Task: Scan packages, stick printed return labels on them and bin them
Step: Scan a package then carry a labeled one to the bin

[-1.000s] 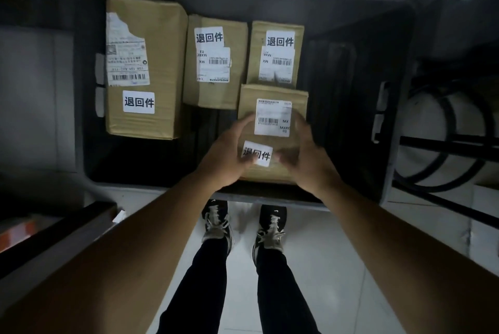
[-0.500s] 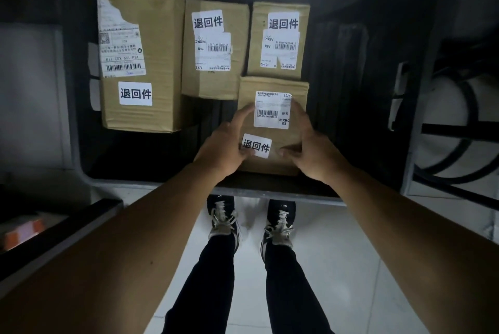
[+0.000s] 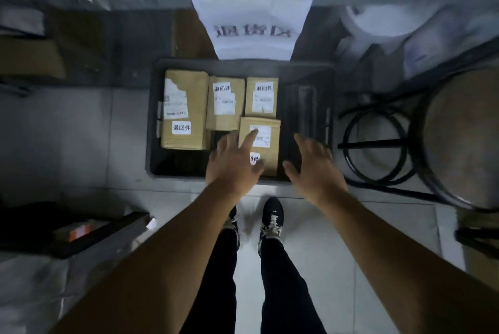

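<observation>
A dark plastic bin (image 3: 305, 69) stands on the floor in front of me with several brown cardboard packages in it, each bearing white labels. The nearest small package (image 3: 271, 150) lies flat at the bin's front, right of centre. Above its left part hovers my left hand (image 3: 233, 163), fingers spread, holding nothing. My right hand (image 3: 313, 169) hangs to the right of that package, over the bin's bare right side, fingers straight and apart. A large package (image 3: 195, 106) sits at the bin's left, and two smaller ones (image 3: 225, 120) (image 3: 262, 98) lie along the back.
A white paper sign (image 3: 252, 28) with printed characters hangs behind the bin. A round stool (image 3: 459, 139) with a black metal frame stands at the right. A dark shelf edge (image 3: 89, 233) with an orange item is at the lower left. My feet stand on pale floor tiles.
Both hands have let go of the small package, which now lies in the bin. The hands have drawn up and apart, and my head has pulled back, showing more of the room.
</observation>
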